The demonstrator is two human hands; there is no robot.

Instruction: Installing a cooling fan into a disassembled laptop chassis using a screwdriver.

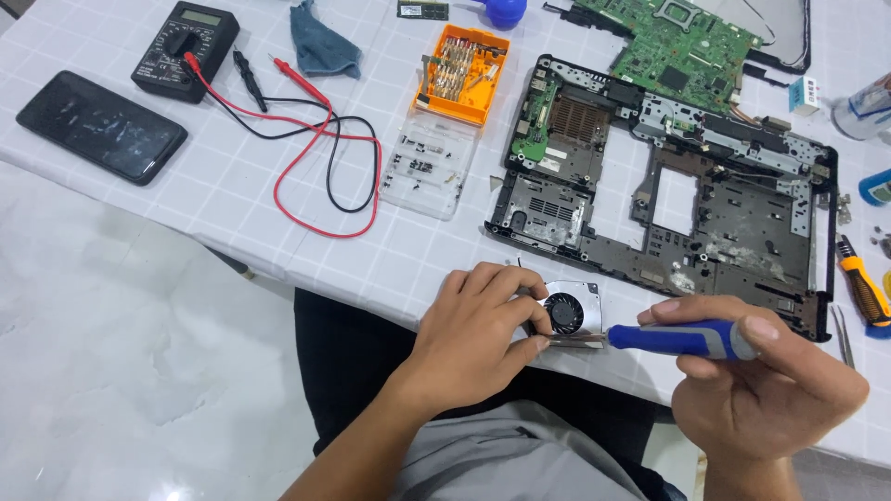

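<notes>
The right hand [766, 390] grips a blue screwdriver [682, 340] lying level, tip pointing frame-left at the cooling fan [568, 312]. The left hand [478, 329] pinches that fan at the desk [223, 186] edge.

Bright even light, soft shadows, sharp

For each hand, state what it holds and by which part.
Left hand: fan, gripped at its left edge. Right hand: screwdriver, by its blue handle.

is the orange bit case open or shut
Open: the orange bit case shows its rows of bits, and its clear lid lies flat on the table beside it.
</notes>
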